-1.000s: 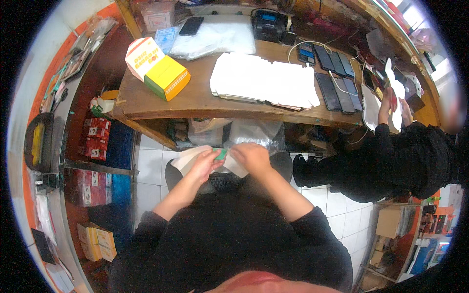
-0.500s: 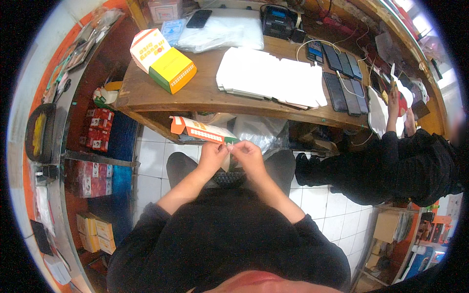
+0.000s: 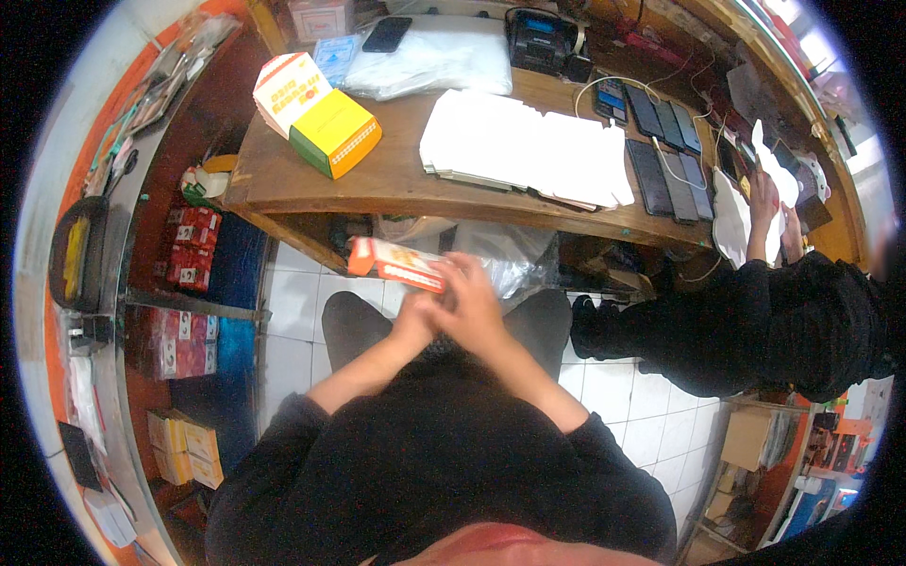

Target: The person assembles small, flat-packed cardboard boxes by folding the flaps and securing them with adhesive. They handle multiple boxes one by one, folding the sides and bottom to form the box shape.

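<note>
Above my lap, a small folded-cardboard carton [image 3: 401, 262], orange and white with yellow lettering, is held between both hands. My left hand [image 3: 415, 321] grips its near right end from below, fingers closed and partly hidden. Over that same end lies my right hand [image 3: 472, 302], its fingers bent across the cardboard and blurred by motion. The carton's left end has a flap standing out. A similar carton in white, yellow and green [image 3: 338, 132] stands on the wooden table [image 3: 396, 193] in front of me.
White flat sheets [image 3: 519, 151] lie stacked mid-table, with several phones [image 3: 646, 174] to their right. Behind are clear plastic bags [image 3: 429, 57] and a black device [image 3: 538, 42]. A co-worker [image 3: 736, 321] handles white pieces at right. Shelves with small boxes [image 3: 189, 250] stand left.
The right hand has gone from pinching the carton's end to lying over it. The carton has turned and shifted slightly, and the left hand has moved a little lower.
</note>
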Available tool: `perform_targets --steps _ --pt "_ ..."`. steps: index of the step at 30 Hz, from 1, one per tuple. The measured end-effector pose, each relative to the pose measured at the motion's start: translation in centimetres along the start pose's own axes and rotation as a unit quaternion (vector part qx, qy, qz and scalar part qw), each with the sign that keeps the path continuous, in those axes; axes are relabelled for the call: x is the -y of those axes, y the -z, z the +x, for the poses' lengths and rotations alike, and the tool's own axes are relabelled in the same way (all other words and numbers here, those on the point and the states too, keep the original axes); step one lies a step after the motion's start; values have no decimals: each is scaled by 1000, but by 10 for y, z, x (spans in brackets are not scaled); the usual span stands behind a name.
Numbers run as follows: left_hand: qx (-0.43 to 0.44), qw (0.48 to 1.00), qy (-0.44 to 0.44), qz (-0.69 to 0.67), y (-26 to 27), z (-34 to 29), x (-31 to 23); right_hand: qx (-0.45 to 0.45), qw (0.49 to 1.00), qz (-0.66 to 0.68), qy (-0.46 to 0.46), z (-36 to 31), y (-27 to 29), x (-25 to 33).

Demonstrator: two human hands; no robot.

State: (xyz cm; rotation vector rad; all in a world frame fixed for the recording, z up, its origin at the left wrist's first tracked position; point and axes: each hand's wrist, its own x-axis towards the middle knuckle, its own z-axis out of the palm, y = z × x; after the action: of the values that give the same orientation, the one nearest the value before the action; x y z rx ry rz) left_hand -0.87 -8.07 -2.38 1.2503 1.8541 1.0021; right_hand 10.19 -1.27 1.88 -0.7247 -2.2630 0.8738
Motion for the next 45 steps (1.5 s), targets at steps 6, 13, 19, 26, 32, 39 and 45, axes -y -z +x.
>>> perform_targets --steps 6,13,19,26,32,39,45 --pt "171 985 13 34 4 6 3 73 990 -83 -86 12 -6 -21" --pt "80 823 186 -530 58 4 -3 131 991 -26 28 23 30 -30" --pt "-2 874 130 -468 51 5 -6 99 992 65 -40 27 30 -27" --pt "-26 890 114 -441 50 5 -25 73 988 128 -44 27 32 -27" --pt "-34 900 106 -422 48 8 -24 86 981 167 -36 26 35 -27" --pt "-41 893 115 -433 43 10 -19 61 979 191 30 26 28 -39" --pt "15 909 89 -406 44 12 -24 -24 986 159 -39 19 30 -36"
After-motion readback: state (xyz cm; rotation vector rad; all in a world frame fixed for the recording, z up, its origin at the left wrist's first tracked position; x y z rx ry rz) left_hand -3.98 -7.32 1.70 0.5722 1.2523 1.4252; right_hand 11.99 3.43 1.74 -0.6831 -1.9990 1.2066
